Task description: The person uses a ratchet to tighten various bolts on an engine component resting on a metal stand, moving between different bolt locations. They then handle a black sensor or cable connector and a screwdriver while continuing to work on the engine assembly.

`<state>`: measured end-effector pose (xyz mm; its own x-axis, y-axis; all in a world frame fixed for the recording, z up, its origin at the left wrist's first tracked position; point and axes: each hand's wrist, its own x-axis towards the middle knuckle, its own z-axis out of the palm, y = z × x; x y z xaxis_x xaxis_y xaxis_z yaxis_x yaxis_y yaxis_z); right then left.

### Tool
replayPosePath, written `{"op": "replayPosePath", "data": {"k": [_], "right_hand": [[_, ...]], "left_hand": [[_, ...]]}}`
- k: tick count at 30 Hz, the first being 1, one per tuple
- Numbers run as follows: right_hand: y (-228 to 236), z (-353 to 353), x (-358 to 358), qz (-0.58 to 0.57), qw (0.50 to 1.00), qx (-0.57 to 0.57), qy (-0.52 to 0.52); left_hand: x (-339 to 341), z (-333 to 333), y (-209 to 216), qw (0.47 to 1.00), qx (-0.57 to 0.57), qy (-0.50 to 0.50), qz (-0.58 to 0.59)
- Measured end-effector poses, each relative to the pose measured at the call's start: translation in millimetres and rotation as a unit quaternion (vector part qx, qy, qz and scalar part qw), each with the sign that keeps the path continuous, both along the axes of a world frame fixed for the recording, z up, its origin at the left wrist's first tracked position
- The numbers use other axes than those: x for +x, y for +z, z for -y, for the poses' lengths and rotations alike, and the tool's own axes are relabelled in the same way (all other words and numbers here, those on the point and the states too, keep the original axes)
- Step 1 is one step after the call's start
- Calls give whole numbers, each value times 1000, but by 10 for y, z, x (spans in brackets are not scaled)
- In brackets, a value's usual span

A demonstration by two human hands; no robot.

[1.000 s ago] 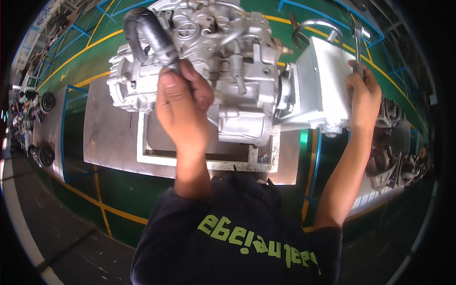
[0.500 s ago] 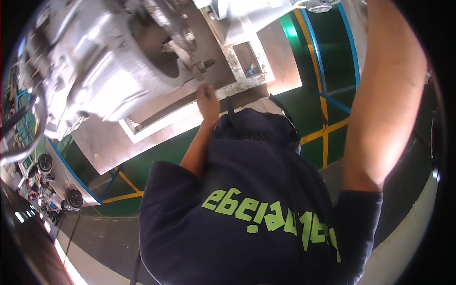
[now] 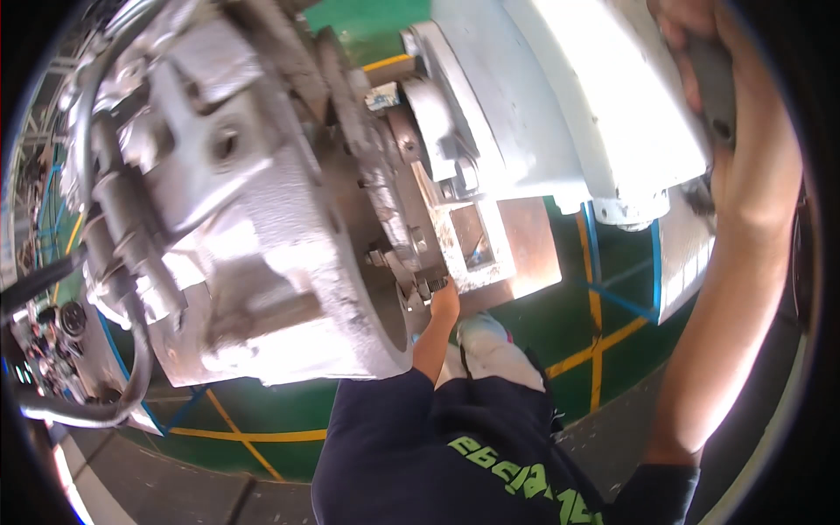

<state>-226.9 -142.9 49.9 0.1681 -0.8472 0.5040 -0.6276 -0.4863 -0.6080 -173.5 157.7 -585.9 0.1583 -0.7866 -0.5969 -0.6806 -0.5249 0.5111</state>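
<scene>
My left hand [image 3: 444,304] is at the threaded end of a bolt [image 3: 435,285], its fingers closed and partly hidden. The bolt sticks out of a metal flange [image 3: 385,197] beside the open round mouth of a large silver metal housing [image 3: 289,280]. At the upper right, my raised right hand [image 3: 687,26] is wrapped round a dark grey handle [image 3: 713,87]. What the handle belongs to is out of sight. Between my arms lies a large white rounded casing [image 3: 569,114], facing the flange across a narrow gap.
Thick grey cables [image 3: 131,350] loop down the left of the housing. Below the gap is a worn white metal frame [image 3: 481,273] on a brownish plate [image 3: 534,245]. The green floor [image 3: 280,411] carries yellow and blue lines. More machinery [image 3: 66,359] stands far left.
My view has shifted closer to the housing, and the white casing fills more of it. The left hand has come up to the bolt's end. My right hand has come into view with the dark handle.
</scene>
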Motion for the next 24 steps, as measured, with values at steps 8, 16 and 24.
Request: {"op": "replayPosePath", "data": {"k": [8,16,24], "right_hand": [[-128,160,240,78,983,159,44],[-145,154,98,178,960,105,191],[-88,27,114,197,948,150,200]], "left_hand": [[291,-189,1896,955,-154,204,-151],[774,-40,5699,867,-426,256,2],[1328,1275,6499,753,-566,251,223]]}}
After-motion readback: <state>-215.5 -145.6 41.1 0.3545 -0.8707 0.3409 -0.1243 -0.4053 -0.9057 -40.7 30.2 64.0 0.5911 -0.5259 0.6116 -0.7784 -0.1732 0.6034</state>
